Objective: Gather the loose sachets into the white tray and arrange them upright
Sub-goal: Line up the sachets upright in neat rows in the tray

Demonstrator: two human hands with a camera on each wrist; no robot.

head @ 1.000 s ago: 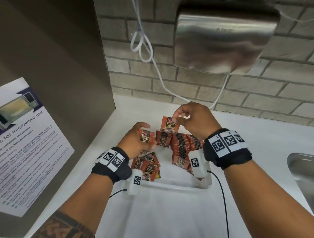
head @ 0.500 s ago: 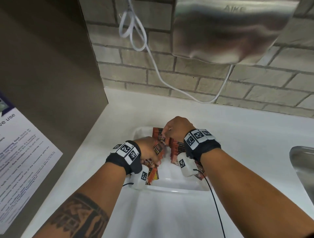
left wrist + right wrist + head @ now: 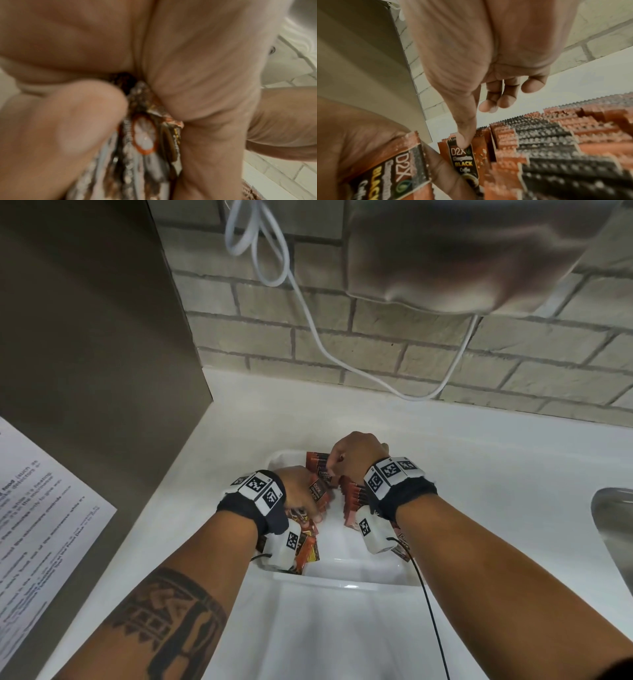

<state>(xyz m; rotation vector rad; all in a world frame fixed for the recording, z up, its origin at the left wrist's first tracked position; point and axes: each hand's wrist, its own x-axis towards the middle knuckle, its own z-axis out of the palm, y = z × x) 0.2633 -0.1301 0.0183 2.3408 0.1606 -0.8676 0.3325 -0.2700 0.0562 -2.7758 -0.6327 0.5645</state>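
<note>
2 hands are inside the white tray (image 3: 346,583), which stands on the white desk (image 3: 479,460) near the brick wall (image 3: 376,344). The left hand (image 3: 301,494) holds a sachet (image 3: 318,494) with brown and orange print, the fingers curled around it; in the left wrist view the fingers (image 3: 68,121) are pressed against a crumpled packet (image 3: 145,135), and the picture is blurred, so I cannot tell how many packets they hold. Under this hand some loose sachets (image 3: 308,546) lie flat and mixed in the left part of the tray.

The right hand (image 3: 356,460) is at the far end of the tray, above a row of upright sachets (image 3: 356,498) that stand closely one behind another. In the right wrist view the thumb (image 3: 464,135) presses on the top of 1 standing sachet (image 3: 462,159) with the words "D2X BLACK Coffee", while the other fingers (image 3: 505,94) are loosely curled and touch nothing. I cannot tell if the forefinger pinches the packet from behind.

Both wrists carry black bands with white marker blocks, and a thin black cable (image 3: 431,611) runs from the right wrist toward the person. These blocks hide part of the tray's content in the head view. On the wall hangs a metal hand dryer (image 3: 462,251) with a white cord (image 3: 308,320) looping below it. A beige cabinet side (image 3: 96,337) stands on the left, with a printed paper notice (image 3: 41,508) on it. The edge of a steel sink (image 3: 613,529) shows on the right.
</note>
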